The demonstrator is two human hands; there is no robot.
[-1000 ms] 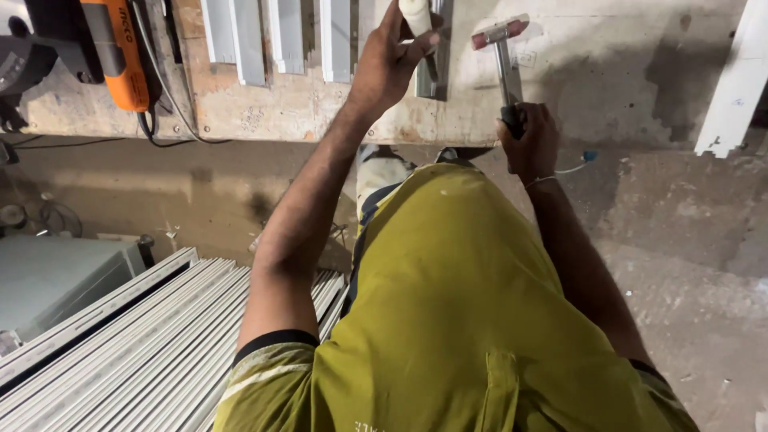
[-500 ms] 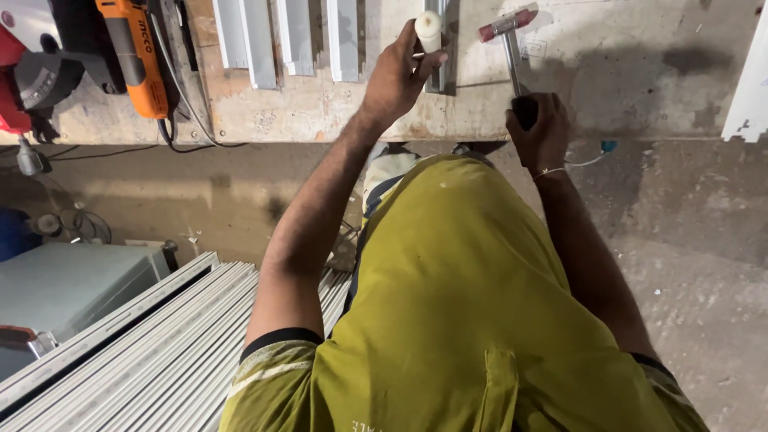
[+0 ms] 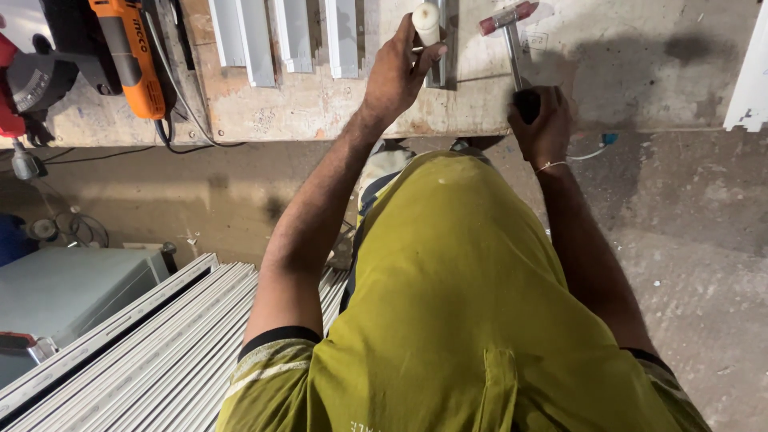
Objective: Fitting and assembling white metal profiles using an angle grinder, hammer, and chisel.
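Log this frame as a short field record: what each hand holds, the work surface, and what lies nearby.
left hand: grips a white cylinder upright over a grey metal strip
right hand: holds a hammer, head raised
surface: worn wooden bench
on bench: white profile pieces, orange power tool
floor, lower left: stacked white profiles

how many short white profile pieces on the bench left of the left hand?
3. Short white profile pieces lie side by side on the worn wooden bench: one nearest the orange power tool, one in the middle, one nearest the left hand. More may continue beyond the frame.
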